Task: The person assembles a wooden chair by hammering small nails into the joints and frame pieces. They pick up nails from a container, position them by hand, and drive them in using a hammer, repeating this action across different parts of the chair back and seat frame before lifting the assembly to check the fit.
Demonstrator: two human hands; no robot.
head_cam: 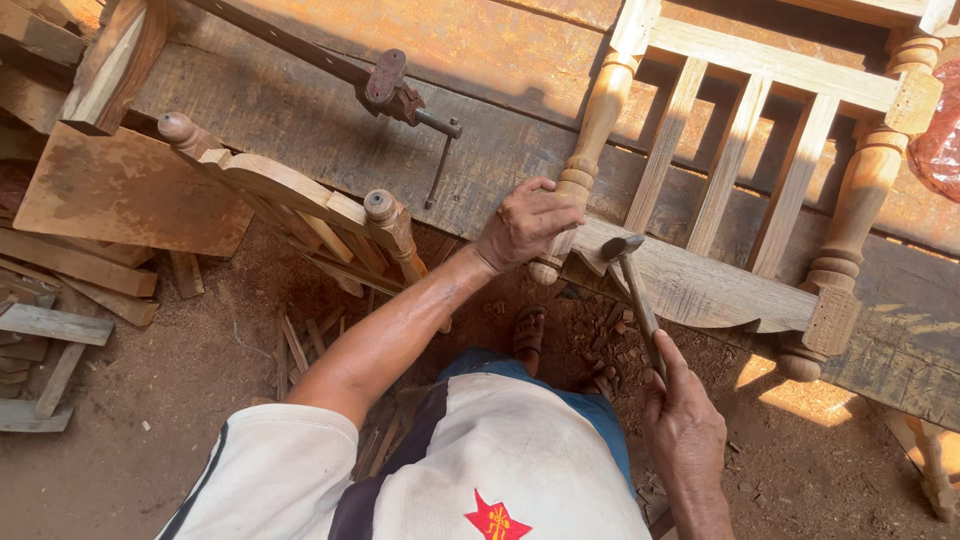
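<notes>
The left hand (527,226) is clamping the turned leg (585,150) of the wooden furniture frame (700,285) on the workbench (300,130), while the right hand (684,425) is gripping a hammer (636,290) poised over the rail, seemingly mid-joint-driving, needing a square blow.

A: One view only; head-worn, looking steeply down past the wearer's chest at a workbench (300,130) edge and dirt floor (180,400).
B: Range?
A: Close; arm's length; bench runs across the frame's top, floor fills the bottom; no second view to overlap.
</notes>
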